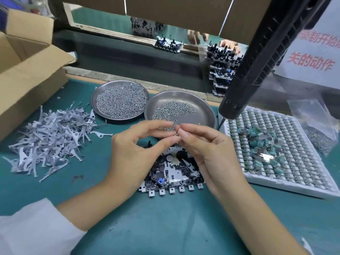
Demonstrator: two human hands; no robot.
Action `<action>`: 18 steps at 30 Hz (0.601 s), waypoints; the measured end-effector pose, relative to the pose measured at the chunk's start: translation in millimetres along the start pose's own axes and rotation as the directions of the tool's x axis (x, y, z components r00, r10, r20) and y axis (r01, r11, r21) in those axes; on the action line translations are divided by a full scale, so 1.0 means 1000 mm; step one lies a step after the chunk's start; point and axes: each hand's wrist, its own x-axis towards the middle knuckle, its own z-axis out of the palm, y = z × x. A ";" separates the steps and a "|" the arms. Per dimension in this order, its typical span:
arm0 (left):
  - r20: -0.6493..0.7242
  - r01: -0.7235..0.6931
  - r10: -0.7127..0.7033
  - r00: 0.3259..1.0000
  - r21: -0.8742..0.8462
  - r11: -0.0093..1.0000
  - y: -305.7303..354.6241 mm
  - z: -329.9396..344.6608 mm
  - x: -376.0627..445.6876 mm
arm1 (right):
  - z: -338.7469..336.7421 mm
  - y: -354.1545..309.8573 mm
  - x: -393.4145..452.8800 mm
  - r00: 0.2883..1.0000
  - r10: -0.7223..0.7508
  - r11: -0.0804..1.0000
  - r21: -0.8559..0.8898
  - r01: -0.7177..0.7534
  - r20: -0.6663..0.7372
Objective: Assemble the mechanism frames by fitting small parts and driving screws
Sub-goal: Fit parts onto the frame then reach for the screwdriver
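Both hands are hovering over the frame (173, 170) lying on the green desk (165, 227), the left hand (139, 144) and right hand (204, 144) each pinching, fingertips together, a tiny spring (176, 133) between them, just in front of the dish of screws (179, 112).

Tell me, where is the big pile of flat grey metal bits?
In the head view, the pile of flat metal levers lies on the left of the green mat, just below the cardboard box and left of the dish of springs.
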 end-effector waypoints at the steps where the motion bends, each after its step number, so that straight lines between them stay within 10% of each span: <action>1: 0.002 -0.007 0.007 1.000 0.001 1.000 0.000 0.000 0.000 | 0.000 0.000 0.000 1.000 -0.019 0.999 -0.030 0.019 0.000; 13: -0.021 -0.054 0.054 0.998 0.021 0.998 -0.002 -0.002 0.002 | 0.005 -0.002 -0.008 0.971 -0.224 0.919 -0.316 0.237 0.080; 18: 0.000 -0.029 0.029 1.000 0.061 0.998 -0.005 -0.001 0.002 | -0.008 -0.023 -0.005 0.957 -0.257 0.729 -0.624 0.282 0.133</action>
